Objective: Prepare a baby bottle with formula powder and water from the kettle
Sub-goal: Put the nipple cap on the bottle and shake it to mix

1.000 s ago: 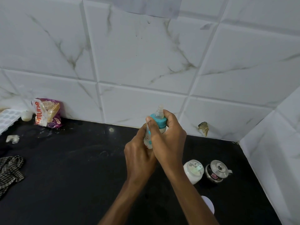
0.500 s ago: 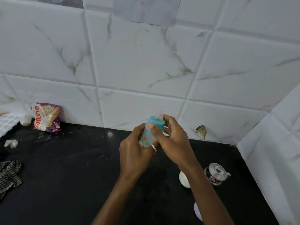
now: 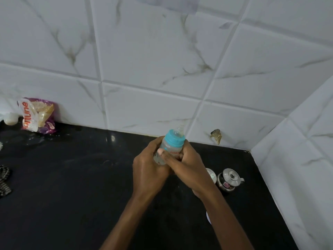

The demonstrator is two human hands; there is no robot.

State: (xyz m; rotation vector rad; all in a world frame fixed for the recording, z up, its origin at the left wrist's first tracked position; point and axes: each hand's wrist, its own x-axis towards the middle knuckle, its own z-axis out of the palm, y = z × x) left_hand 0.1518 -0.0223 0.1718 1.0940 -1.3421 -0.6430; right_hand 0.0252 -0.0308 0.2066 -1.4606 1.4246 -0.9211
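A small clear baby bottle point(image 3: 170, 147) with a teal screw collar and a clear teat is held upright above the black counter point(image 3: 72, 186), near the back wall. My left hand point(image 3: 147, 170) grips its lower body from the left. My right hand point(image 3: 189, 166) wraps round the body from the right, thumb laid across the front below the collar. A small steel kettle point(image 3: 228, 179) with a lid knob stands on the counter just right of my right wrist. A white formula container point(image 3: 211, 175) peeks out beside it, mostly hidden by my right hand.
A purple and white snack packet point(image 3: 37, 115) leans on the tiled wall at far left, with a small white object point(image 3: 10, 118) beside it. A checked cloth point(image 3: 4, 180) lies at the left edge. A white round thing point(image 3: 208, 216) shows under my right forearm. The tiled corner wall closes the right side.
My right hand has moved from the teal collar down onto the bottle's body. Both hands and the bottle have shifted slightly right and lower in the view.
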